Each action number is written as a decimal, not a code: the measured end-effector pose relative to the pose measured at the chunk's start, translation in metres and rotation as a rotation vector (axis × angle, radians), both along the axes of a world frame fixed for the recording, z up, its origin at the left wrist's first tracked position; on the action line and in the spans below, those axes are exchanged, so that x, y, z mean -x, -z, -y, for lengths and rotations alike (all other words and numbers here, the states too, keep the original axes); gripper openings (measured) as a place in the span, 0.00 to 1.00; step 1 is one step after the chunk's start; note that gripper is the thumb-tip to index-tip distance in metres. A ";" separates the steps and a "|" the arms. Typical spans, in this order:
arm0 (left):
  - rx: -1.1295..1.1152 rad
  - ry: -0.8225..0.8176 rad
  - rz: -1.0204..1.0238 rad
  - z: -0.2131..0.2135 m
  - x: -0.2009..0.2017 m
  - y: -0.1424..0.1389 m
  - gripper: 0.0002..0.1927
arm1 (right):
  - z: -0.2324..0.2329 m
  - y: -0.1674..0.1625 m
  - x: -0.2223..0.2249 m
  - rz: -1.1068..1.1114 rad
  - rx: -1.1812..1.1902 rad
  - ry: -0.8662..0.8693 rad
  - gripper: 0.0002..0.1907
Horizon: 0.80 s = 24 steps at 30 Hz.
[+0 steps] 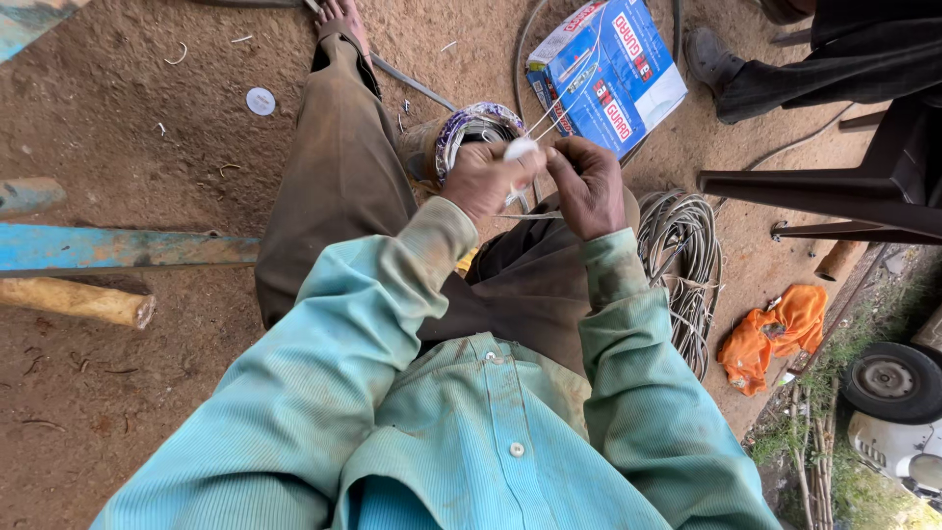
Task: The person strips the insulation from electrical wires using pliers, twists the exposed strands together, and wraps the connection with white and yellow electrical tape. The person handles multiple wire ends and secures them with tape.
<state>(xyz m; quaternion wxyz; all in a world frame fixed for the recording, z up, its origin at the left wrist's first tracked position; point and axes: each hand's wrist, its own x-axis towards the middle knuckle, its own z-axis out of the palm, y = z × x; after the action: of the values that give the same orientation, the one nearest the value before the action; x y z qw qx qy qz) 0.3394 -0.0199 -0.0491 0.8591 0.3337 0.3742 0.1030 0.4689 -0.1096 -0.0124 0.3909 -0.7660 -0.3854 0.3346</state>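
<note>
Teal sleeves fill the foreground, both hands raised over the lap. Left hand (481,182) pinches a small white piece (520,149), largely hidden by fingers, perhaps a fitting. Right hand (587,186) closes on thin white wires (564,96) running up-right toward the blue box (608,69) on the dirt ground (147,98).

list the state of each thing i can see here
left hand: closed on a small white piece
right hand: pinching thin white wires
wire coil: bundled, lying on the dirt
blue box: lying flat, wires running over it
orange cloth: crumpled on the ground
</note>
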 end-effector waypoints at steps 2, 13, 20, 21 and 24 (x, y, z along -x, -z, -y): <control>0.032 -0.096 0.215 -0.010 -0.003 0.009 0.12 | 0.002 0.000 0.003 0.045 -0.027 0.002 0.07; -0.498 0.398 -0.435 -0.027 -0.033 0.015 0.15 | 0.016 0.009 0.019 0.471 -0.183 0.031 0.07; -0.822 0.154 -0.580 -0.007 0.012 0.031 0.14 | 0.021 0.009 0.018 0.338 -0.089 0.035 0.07; -0.757 0.254 -0.623 -0.005 0.014 0.032 0.16 | 0.020 0.011 0.021 0.261 -0.076 0.065 0.07; -0.785 0.281 -0.558 -0.007 0.015 0.030 0.20 | 0.023 0.013 0.022 0.279 0.011 0.119 0.08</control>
<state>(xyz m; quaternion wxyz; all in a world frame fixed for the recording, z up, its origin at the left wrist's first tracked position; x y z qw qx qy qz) 0.3243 -0.0133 -0.0793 0.5414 0.6938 0.4741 0.0261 0.4464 -0.1324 -0.0257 0.3484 -0.8288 -0.3880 0.2031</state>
